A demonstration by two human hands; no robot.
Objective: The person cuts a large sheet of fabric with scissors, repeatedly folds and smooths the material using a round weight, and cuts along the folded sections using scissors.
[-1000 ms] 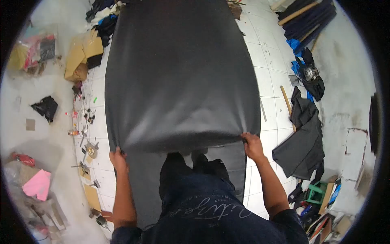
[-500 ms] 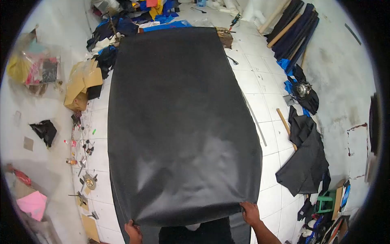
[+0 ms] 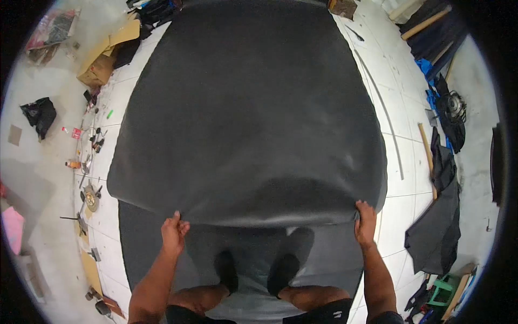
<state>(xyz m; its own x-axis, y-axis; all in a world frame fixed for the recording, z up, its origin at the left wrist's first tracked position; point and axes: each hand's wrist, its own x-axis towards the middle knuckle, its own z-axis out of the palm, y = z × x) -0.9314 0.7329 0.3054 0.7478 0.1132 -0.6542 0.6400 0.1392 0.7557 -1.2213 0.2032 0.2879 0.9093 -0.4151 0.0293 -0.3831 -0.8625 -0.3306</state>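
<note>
A wide black sheet, smooth like vinyl or synthetic leather, covers the middle of the floor in the head view. My left hand pinches its near edge left of centre, fingers closed on it. Near the right corner, my right hand has its fingers closed on the same edge. Between my hands the edge is lifted and sags, with shiny creases. Under it lies another dark layer, on which my two dark-covered feet stand; whether both layers are one piece cannot be told.
White floor tiles border the sheet. A thin strip lies along its right side. Further right are dark folded fabric, a wooden stick and a green stool. Tools and small parts and a cardboard box line the left.
The view has tilted down, bringing my legs and feet into sight. Both hands appear higher in the picture, still gripping the sheet's near edge, and more of the lower layer shows.
</note>
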